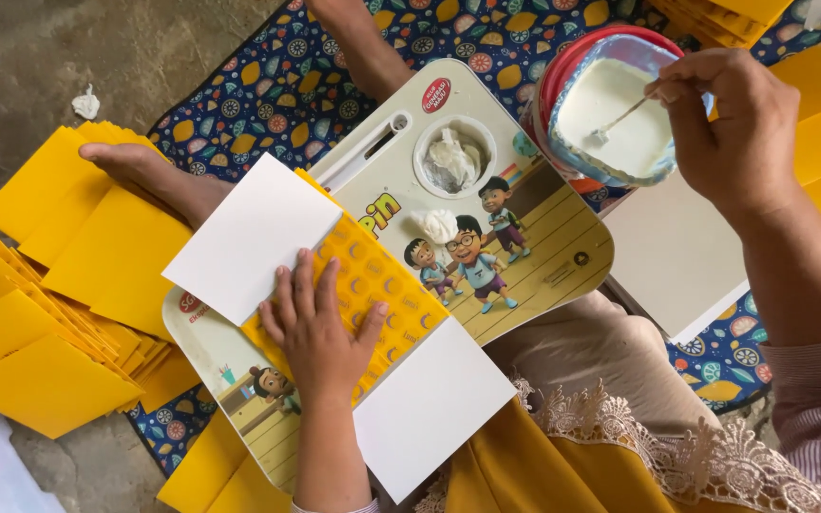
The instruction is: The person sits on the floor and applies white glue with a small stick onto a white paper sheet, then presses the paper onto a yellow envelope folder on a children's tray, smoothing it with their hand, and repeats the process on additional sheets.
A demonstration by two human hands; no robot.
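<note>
the step in hand looks like loading glue: the right hand (pixel 738 133) is pinched shut on a thin white stick (pixel 620 119), whose tip dips into the white paste in a clear tub with a red rim (pixel 610 104) at about one o'clock from the lap desk (pixel 525 275). the left hand (pixel 320 328) lies flat, fingers spread and open, gripping nothing, pressing down on a yellow patterned card (pixel 372 275) that sits on the cartoon-printed lap desk, with white flaps (pixel 249 233) showing at its ten o'clock and five o'clock ends. so the card is directly under the left hand, and well apart from the right hand, which hovers at the card's two o'clock. the next move, as i judge it, calls for lifting the stick without dripping and carrying it down-left to a flap edge, while the left hand keeps the card from sliding. stacks of plain yellow folded sheets (pixel 59 313) lie at nine o'clock on the patterned cloth (pixel 268 95), beside a bare foot (pixel 144 171); a crumpled tissue (pixel 450 161) sits in the desk's round cup well.
</note>
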